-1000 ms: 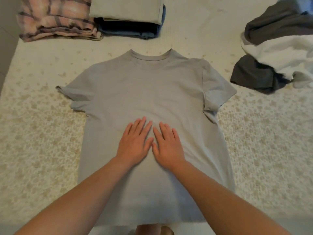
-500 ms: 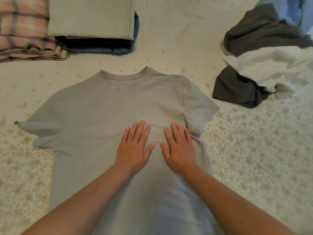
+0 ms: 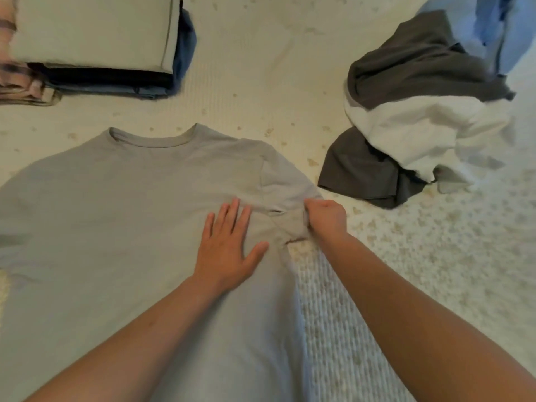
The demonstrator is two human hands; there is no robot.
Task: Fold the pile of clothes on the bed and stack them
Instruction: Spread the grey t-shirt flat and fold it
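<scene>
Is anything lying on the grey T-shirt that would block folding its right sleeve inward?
Nothing visible does. The right hand grips the sleeve; only the left hand rests flat on the grey T-shirt. The unfolded pile lies apart.

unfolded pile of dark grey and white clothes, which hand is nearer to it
Right. The right hand grips the pale grey t-shirt at its sleeve, just short of the unfolded pile of dark grey and white clothes. The left hand presses flat mid-shirt, farther away.

left hand [image 3: 226,245]: bare, no rings | right hand [image 3: 326,217]: bare | forearms: sleeveless, no watch
</scene>
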